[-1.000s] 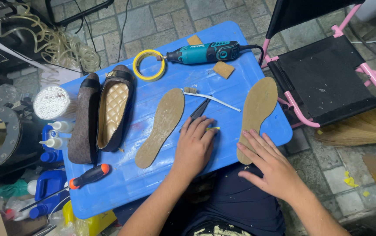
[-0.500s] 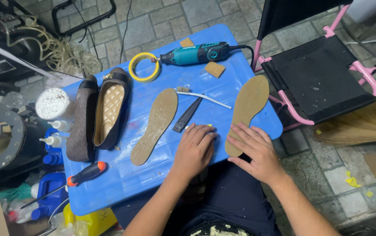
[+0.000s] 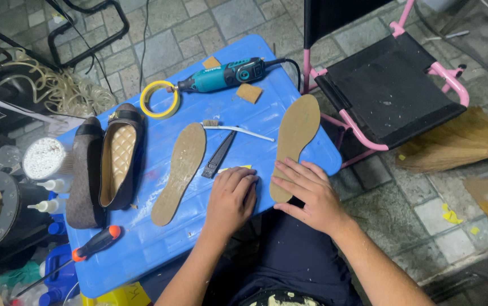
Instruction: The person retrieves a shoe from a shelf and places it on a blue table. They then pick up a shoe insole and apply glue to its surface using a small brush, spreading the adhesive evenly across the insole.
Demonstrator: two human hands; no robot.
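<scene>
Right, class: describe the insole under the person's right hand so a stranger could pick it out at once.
Start at the blue table and go to its right edge, beside the black and pink chair. The tan insole lies there with the right hand on its near end. Unlike the other insole in the middle, it is being touched.

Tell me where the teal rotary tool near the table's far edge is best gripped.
Probably around the thick teal body of the teal rotary tool, from above. It lies flat on the blue table; its bit end points at the yellow tape ring, and its cord leaves the other end.
</scene>
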